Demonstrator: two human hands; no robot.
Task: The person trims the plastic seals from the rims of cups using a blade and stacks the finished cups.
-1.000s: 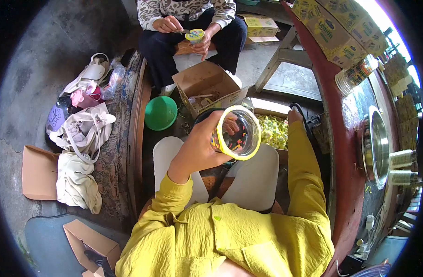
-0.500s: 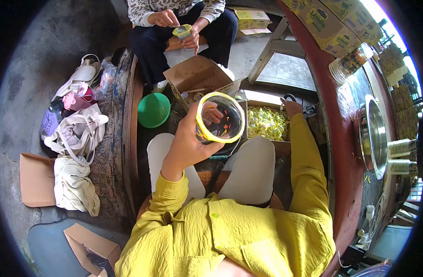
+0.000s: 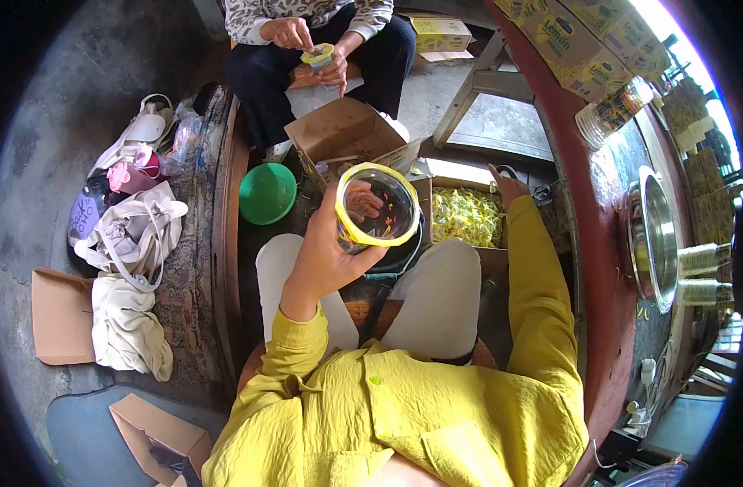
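My left hand [image 3: 327,243] is wrapped around a clear plastic cup [image 3: 377,231] with a yellow rim. The cup tilts so that its mouth faces me, and small red, orange and green specks show through it. My right hand [image 3: 511,190] is at the right edge of an open cardboard box [image 3: 491,260], one finger stretched out and the others partly hidden; I see nothing held in it. Inside the box lie many small yellow-and-white wrapped pieces [image 3: 467,217]. A dark loop [image 3: 508,171] lies just beyond the right hand.
Opposite me, a person's hands [image 3: 332,66] hold a yellow-rimmed cup [image 3: 318,57]. Between us stand a larger cardboard box [image 3: 331,130] and a green bowl [image 3: 268,195]. Bags [image 3: 148,231] lie on the left. A metal basin [image 3: 659,235] and stacked cups [image 3: 704,260] are on the right-hand counter.
My left hand and the cup have moved slightly to the left. A finger of my right hand now points up more plainly at the box's edge.
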